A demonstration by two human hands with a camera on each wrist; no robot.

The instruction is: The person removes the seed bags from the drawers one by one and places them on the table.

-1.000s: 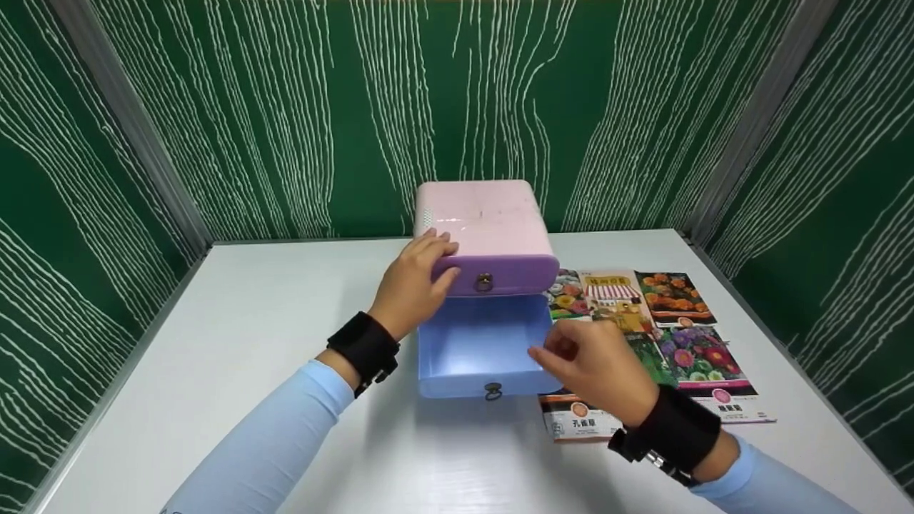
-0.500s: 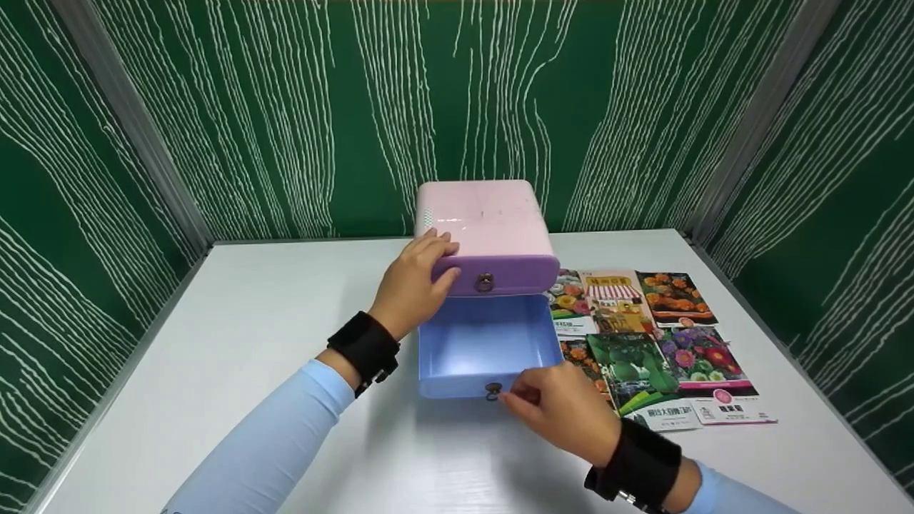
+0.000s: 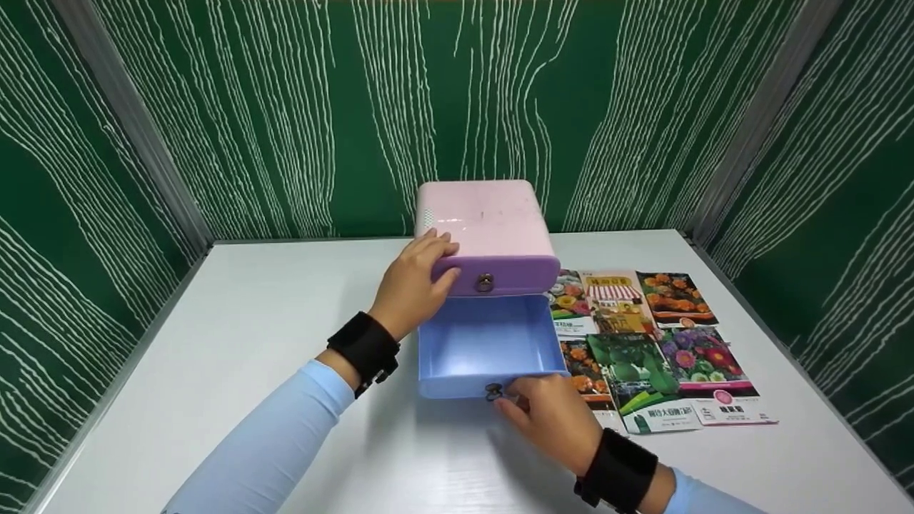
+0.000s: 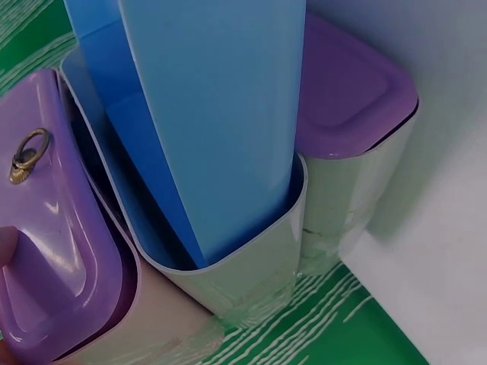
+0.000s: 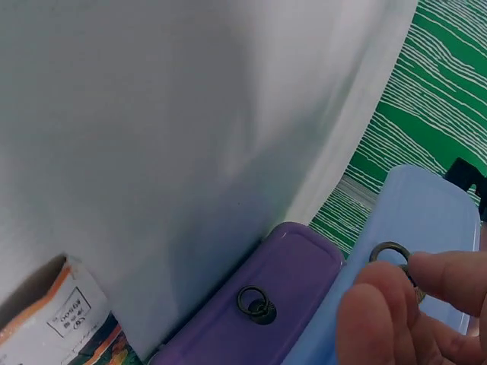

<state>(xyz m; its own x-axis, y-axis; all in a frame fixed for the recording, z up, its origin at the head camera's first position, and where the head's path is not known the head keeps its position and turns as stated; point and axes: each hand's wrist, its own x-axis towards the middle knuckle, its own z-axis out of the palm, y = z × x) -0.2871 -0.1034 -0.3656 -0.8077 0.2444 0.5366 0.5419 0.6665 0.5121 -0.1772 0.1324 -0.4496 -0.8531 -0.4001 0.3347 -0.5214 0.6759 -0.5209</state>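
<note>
A small drawer unit [image 3: 482, 214] with a pink top stands at the back of the table. Its purple top drawer [image 3: 518, 275] is pushed in. The blue drawer [image 3: 471, 343] below is pulled out and empty. My left hand [image 3: 414, 278] grips the unit's upper left corner, fingers on top and thumb against the purple front. My right hand [image 3: 557, 414] is at the brass ring pull [image 3: 493, 391] of the blue drawer, thumb and forefinger bent beside it. The right wrist view shows the ring partly behind the fingertips [image 5: 369, 296]; whether they pinch it is unclear.
Several seed packets [image 3: 635, 378] with flower and vegetable pictures lie to the right of the unit. Another purple drawer [image 5: 285, 281] sits under the blue one, pushed in. Green walls with white lines [image 3: 285, 107] close off the back and both sides.
My right hand has moved left and down from the blue drawer's right side to its ring pull, uncovering more seed packets. The left hand and the drawers have stayed put.
</note>
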